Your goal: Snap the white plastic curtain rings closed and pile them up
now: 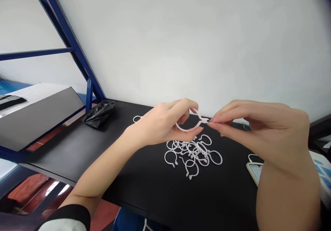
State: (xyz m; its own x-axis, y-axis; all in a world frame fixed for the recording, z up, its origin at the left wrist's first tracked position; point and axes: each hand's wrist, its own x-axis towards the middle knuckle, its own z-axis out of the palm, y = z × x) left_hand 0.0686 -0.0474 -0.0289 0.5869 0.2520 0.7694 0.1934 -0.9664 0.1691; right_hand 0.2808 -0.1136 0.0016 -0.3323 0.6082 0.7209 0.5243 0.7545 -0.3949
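Observation:
My left hand (162,122) curls around a white plastic snap ring (183,129), holding it up above the black tabletop (144,186). My right hand (261,129) pinches the ring's clasp end between thumb and forefinger, and the clasp shows just beyond the fingertips. Below my hands lies a tangled pile of similar open rings (193,157). A single ring (136,119) lies partly hidden behind my left hand. Another ring (252,156) lies partly hidden by my right wrist.
A black plastic bag (98,115) lies at the table's far left. A phone (254,173) lies by my right forearm. A blue metal shelf frame (67,38) and a grey board (38,117) stand at left, with a white wall (181,44) behind the table.

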